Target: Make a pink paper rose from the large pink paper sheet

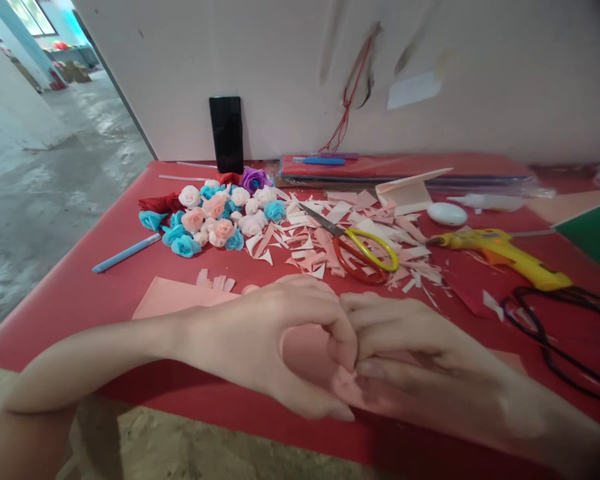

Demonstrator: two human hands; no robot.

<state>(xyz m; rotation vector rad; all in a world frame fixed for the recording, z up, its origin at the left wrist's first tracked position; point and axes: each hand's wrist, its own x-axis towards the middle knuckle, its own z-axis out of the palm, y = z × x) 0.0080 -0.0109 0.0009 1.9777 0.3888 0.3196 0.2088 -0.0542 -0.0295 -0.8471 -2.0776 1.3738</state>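
Note:
Both my hands meet at the near edge of the red table. My left hand is curled with fingers and thumb pinched around a pink paper piece. My right hand is closed too, its fingertips pressed on the same pink paper where the two hands touch. Part of the paper is hidden between the fingers. A larger pink sheet lies flat just beyond my left wrist.
A pile of small paper roses in pink, white, blue and purple sits at the back left. Scissors lie on pink scraps. A yellow glue gun with black cord is at right. A black phone leans on the wall; a blue pen lies left.

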